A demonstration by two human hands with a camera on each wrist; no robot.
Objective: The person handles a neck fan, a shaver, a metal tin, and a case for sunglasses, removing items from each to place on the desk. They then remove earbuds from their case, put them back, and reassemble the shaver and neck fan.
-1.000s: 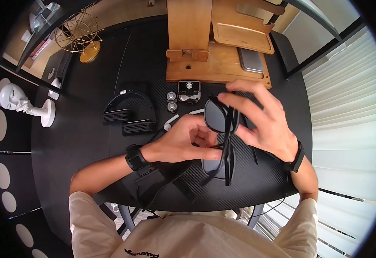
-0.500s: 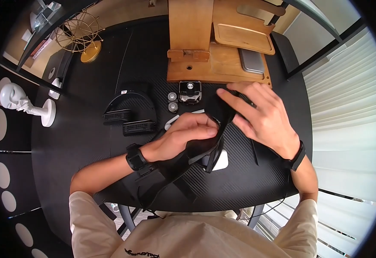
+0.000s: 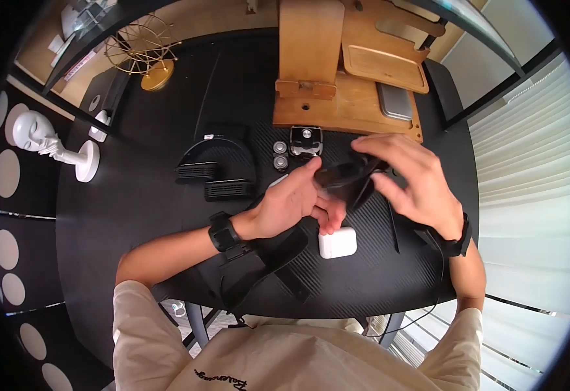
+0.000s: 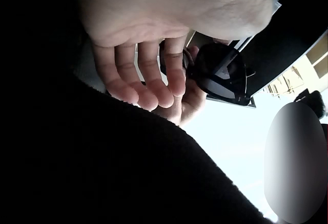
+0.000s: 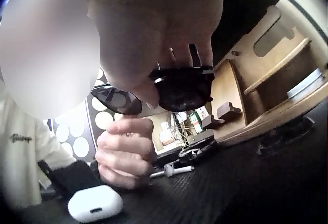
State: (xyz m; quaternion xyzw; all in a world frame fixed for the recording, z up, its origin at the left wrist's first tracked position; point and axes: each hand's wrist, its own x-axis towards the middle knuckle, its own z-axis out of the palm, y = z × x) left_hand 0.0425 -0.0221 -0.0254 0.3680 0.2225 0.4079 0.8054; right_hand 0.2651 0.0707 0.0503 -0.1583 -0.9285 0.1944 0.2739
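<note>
Black sunglasses (image 3: 343,176) with dark lenses are held up over the table, slightly blurred in the head view. My right hand (image 3: 418,179) pinches them between thumb and fingers; in the right wrist view one lens (image 5: 182,93) hangs just below those fingers. My left hand (image 3: 295,202) is close on their left, its palm turned up and fingers loosely bent with nothing in them. Its fingertips overlap the top of a white earbud case (image 3: 338,244) on the table. Part of a white earbud (image 3: 278,182) shows behind the left hand.
A black U-shaped device with ribbed ends (image 3: 216,163) lies left of the hands. Beyond them sit two small silver-topped cylinders (image 3: 280,155), a shiny black box (image 3: 306,141) and a wooden stand (image 3: 308,45). A black strapped pouch (image 3: 259,264) lies near the front edge.
The sunglasses have swung from hanging upright to lying flatter and higher. My left hand has let go of them and turned palm up, and the white case has come into view. The head view has shifted.
</note>
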